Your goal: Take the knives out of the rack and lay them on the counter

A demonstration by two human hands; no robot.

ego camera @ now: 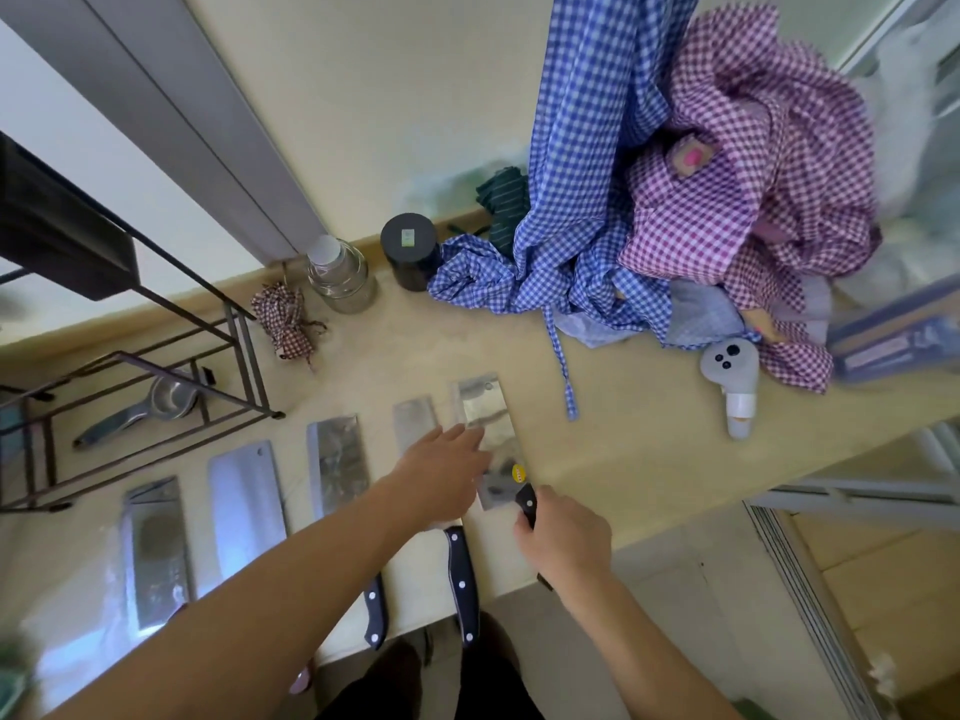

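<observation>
Beige counter holds five cleavers in a row, blades pointing away from us, handles toward the near edge. Our right hand is clamped on the black riveted handle of the rightmost cleaver, whose blade lies flat on the counter and carries a yellow sticker near the handle. Our left hand is spread, fingers apart and flat, palm down over the heel of the fourth cleaver and reaching onto the rightmost blade's edge; it grips nothing. The fourth cleaver's black handle sticks out past the counter edge under the wrist. Left of it we see the middle cleaver, partly hidden by our left forearm, then a plain steel cleaver with a hole near its tip, then the leftmost cleaver. The dark metal rack stands at the far left on the counter, no knives visible in it, and a metal squeezer lies on the counter inside its frame. Further back, a glass jar, a black canister, and blue checked cloth beside purple checked cloth. A grey controller lies at the right, well apart from the knives.
</observation>
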